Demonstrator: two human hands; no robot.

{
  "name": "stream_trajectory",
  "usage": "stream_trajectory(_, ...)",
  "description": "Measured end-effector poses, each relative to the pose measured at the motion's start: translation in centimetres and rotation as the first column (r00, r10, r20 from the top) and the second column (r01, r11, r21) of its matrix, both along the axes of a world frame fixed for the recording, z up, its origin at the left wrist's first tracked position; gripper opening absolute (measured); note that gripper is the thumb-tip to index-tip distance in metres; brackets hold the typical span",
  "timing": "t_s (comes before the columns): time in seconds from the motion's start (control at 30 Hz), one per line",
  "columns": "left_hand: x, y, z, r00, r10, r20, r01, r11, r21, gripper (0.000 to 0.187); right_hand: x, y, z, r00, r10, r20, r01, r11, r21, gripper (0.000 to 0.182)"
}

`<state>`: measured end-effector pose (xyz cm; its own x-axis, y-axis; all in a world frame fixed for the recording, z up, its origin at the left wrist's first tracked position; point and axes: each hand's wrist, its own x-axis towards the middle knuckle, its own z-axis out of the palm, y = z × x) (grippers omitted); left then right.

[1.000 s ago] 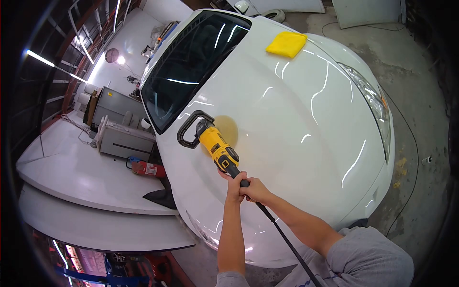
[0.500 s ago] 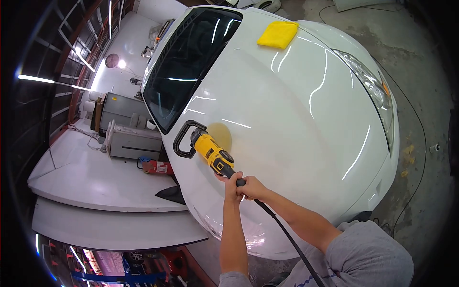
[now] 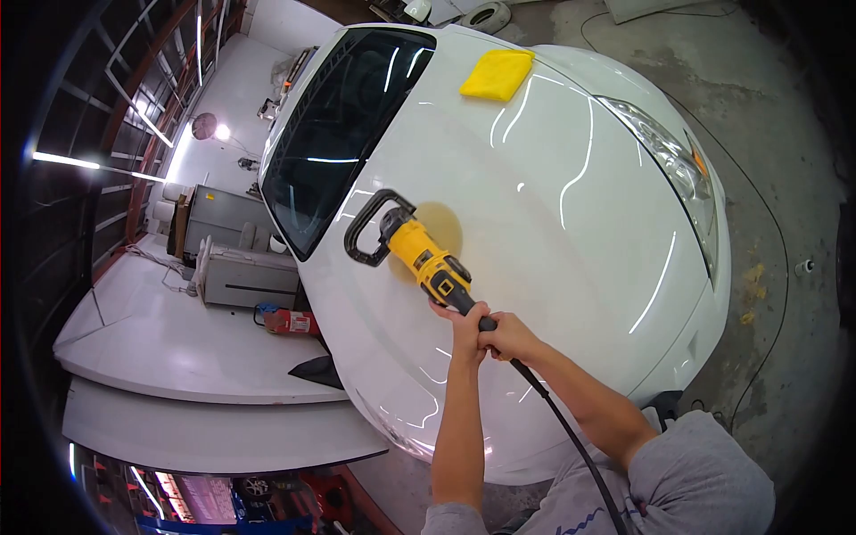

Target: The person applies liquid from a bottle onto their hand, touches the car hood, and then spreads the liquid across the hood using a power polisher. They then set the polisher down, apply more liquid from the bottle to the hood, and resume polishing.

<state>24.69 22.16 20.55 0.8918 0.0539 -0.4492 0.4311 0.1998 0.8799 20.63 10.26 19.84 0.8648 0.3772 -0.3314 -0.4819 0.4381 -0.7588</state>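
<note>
A yellow and black polisher (image 3: 426,261) lies with its round pad (image 3: 439,228) flat on the white car hood (image 3: 571,232), close to the windshield (image 3: 343,125). Both hands grip its black rear handle: my left hand (image 3: 464,323) sits in front, my right hand (image 3: 506,337) just behind it. The black power cord (image 3: 571,441) trails from the handle down past my right arm. A black loop handle (image 3: 367,230) sticks out at the polisher's head.
A folded yellow cloth (image 3: 497,73) rests on the far end of the hood. Left of the car lie white body panels (image 3: 178,348), a red tool (image 3: 285,321) and grey boxes (image 3: 241,267). Concrete floor (image 3: 776,178) with a cable runs along the right.
The polisher and both hands have shifted to the right and farther up the hood, away from its left edge. The grip is unchanged.
</note>
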Motion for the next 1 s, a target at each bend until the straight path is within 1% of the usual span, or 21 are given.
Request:
stream_trajectory(0.03,0.4,-0.7,0.1,1.000,0.002,0.001,-0.002,1.000,-0.008,0.098,0.1,-0.7,-0.2,1.000,-0.030,-0.001,0.030,1.000,0.007,0.017)
stream_trajectory(0.1,0.8,-3.2,1.8,0.991,-0.129,-0.036,0.131,0.991,0.041,0.106,0.5,-2.1,-0.5,0.999,-0.054,-0.001,0.054,0.998,0.023,0.016)
stream_trajectory(0.13,1.8,-3.2,0.2,0.992,-0.129,-0.012,0.129,0.992,0.015,0.106,0.9,-2.6,-0.7,0.997,-0.075,0.005,0.075,0.996,0.047,0.016)
stream_trajectory(0.17,2.0,-4.2,0.4,0.992,-0.130,-0.006,0.130,0.992,0.008,0.106,1.3,-3.1,-0.8,0.995,-0.099,0.012,0.098,0.993,0.070,0.015)
stream_trajectory(0.23,2.5,-6.6,1.4,0.992,-0.075,0.102,0.063,0.991,0.114,0.105,2.2,-4.2,-0.5,0.993,-0.114,0.021,0.114,0.993,0.023,0.014)
stream_trajectory(0.3,4.1,-7.1,0.7,0.990,-0.092,0.108,0.083,0.993,0.089,0.106,3.1,-5.3,-0.4,0.991,-0.129,0.024,0.128,0.992,0.021,0.014)
stream_trajectory(0.37,5.8,-7.9,-0.2,0.980,-0.199,0.029,0.198,0.979,0.042,0.106,4.3,-6.8,-0.8,0.992,-0.120,0.032,0.120,0.993,0.010,0.014)
stream_trajectory(0.43,6.9,-8.4,-0.1,0.979,-0.199,0.050,0.197,0.979,0.053,0.103,5.2,-7.2,-0.7,0.990,-0.138,0.032,0.137,0.990,0.021,0.016)
stream_trajectory(0.5,7.9,-8.0,0.0,0.944,-0.329,-0.022,0.330,0.944,0.003,0.101,5.4,-7.1,-0.7,0.989,-0.145,0.034,0.144,0.989,0.017,0.016)
stream_trajectory(0.53,7.9,-7.8,-0.1,0.951,-0.310,-0.007,0.310,0.951,-0.008,0.101,5.6,-7.0,-0.6,0.988,-0.148,0.038,0.147,0.989,0.016,0.017)
stream_trajectory(0.57,7.4,-8.2,0.3,0.953,-0.302,0.025,0.300,0.953,0.046,0.100,5.6,-6.8,-0.5,0.992,-0.118,0.053,0.119,0.993,0.001,0.017)
stream_trajectory(0.6,7.1,-8.5,0.6,0.957,-0.285,0.060,0.279,0.955,0.099,0.099,5.5,-6.6,-0.5,0.987,-0.158,0.042,0.158,0.987,0.003,0.018)
stream_trajectory(0.63,6.7,-8.6,0.5,0.971,-0.222,0.087,0.210,0.969,0.126,0.099,5.3,-6.1,-0.4,0.981,-0.192,0.033,0.192,0.981,0.004,0.018)
stream_trajectory(0.67,6.2,-8.4,0.9,0.968,-0.238,0.079,0.225,0.964,0.143,0.102,5.2,-5.7,-0.9,0.979,-0.199,0.052,0.200,0.980,-0.010,0.019)
stream_trajectory(0.7,5.8,-8.0,1.2,0.964,-0.259,0.067,0.246,0.956,0.158,0.104,4.9,-5.1,-1.1,0.984,-0.164,0.072,0.166,0.986,-0.024,0.019)
stream_trajectory(0.73,5.4,-7.5,0.9,0.969,-0.233,0.087,0.219,0.965,0.144,0.104,4.5,-4.6,-1.4,0.980,-0.189,0.060,0.192,0.981,-0.037,0.018)
stream_trajectory(0.77,5.0,-7.0,0.4,0.964,-0.244,0.103,0.229,0.964,0.136,0.107,4.0,-4.3,-1.5,0.974,-0.223,0.044,0.225,0.973,-0.052,0.018)
stream_trajectory(0.83,4.3,-6.3,-1.2,0.958,-0.256,0.126,0.242,0.963,0.119,0.111,3.0,-3.8,-1.8,0.976,-0.217,0.030,0.218,0.974,-0.059,0.017)
stream_trajectory(0.9,3.9,-6.2,-2.7,0.947,-0.229,0.223,0.199,0.969,0.149,0.114,2.6,-3.7,-2.7,0.979,-0.203,0.027,0.205,0.975,-0.083,0.018)
stream_trajectory(0.97,2.9,-5.6,-3.1,0.952,-0.215,0.217,0.188,0.972,0.138,0.115,2.0,-3.3,-3.2,0.979,-0.202,-0.005,0.202,0.978,-0.052,0.019)
stream_trajectory(1.0,2.2,-5.1,-2.8,0.962,-0.207,0.180,0.185,0.974,0.131,0.115,1.6,-2.9,-2.9,0.981,-0.193,-0.009,0.192,0.979,-0.063,0.020)
